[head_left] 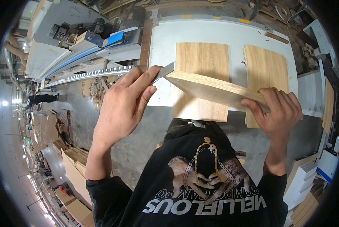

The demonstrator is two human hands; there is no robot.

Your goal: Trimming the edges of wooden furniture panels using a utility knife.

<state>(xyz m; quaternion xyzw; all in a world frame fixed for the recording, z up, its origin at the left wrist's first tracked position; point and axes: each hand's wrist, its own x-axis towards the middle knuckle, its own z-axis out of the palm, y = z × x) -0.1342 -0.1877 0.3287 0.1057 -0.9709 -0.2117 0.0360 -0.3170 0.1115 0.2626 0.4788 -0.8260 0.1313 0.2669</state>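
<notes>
My left hand (126,100) is closed around a flat metal blade (165,72), whose wide end meets the left corner of a raised board. That wood-grain board (214,87) is tilted up on edge, its long pale edge facing upward. At its right end my right hand (278,109) grips it, thumb on the near face and fingers over the far side. Beneath it lies another wood-grain panel (202,56) on the white worktable (162,41). To the right rests a stack of similar panels (269,72), slightly fanned, partly hidden by my right hand.
Left of the table stands a machine with a motor (133,17) and a long toothed rail (90,73). Wood scraps (97,92) lie on the floor beyond my left hand. A small wood strip (277,37) sits at the table's far right. White boards (301,181) are stacked at lower right.
</notes>
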